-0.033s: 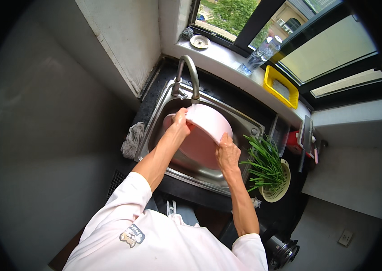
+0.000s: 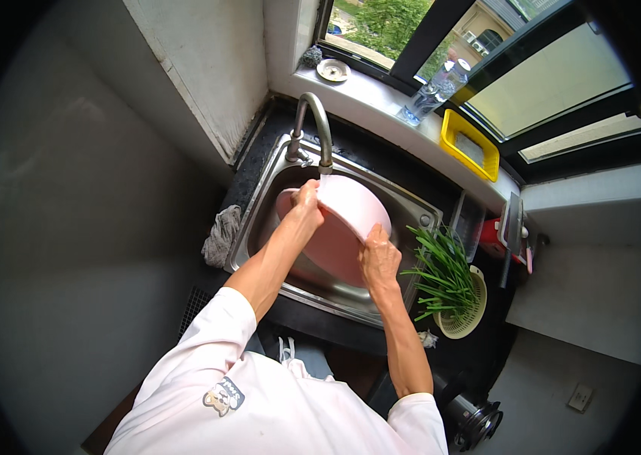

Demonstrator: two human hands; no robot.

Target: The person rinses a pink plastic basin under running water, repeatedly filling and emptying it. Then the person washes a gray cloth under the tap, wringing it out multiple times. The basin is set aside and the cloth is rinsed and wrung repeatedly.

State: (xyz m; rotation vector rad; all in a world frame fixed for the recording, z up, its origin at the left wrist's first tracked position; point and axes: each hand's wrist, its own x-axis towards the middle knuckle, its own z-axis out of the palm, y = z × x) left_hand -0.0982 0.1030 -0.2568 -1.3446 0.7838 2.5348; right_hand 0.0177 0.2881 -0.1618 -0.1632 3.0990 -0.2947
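Observation:
A pale pink basin (image 2: pixel 358 203) is held tilted on its edge inside the steel sink (image 2: pixel 339 299). My left hand (image 2: pixel 307 205) grips its rim close to the faucet, fingers closed around the edge. Farther right along the same rim, my right hand (image 2: pixel 380 258) is closed on it too. The curved metal faucet (image 2: pixel 319 121) ends just above the basin's upper side, where a short stretch of water seems to run onto it. Parts of the fingers are hidden behind the rim.
Right of the sink, green leafy stalks (image 2: pixel 445 273) lie over a cream colander (image 2: pixel 464 322). A grey cloth (image 2: pixel 222 236) rests at the sink's left edge. On the windowsill are a clear bottle (image 2: pixel 430 97), a yellow basket (image 2: pixel 449 140) and a small round dish (image 2: pixel 333 70).

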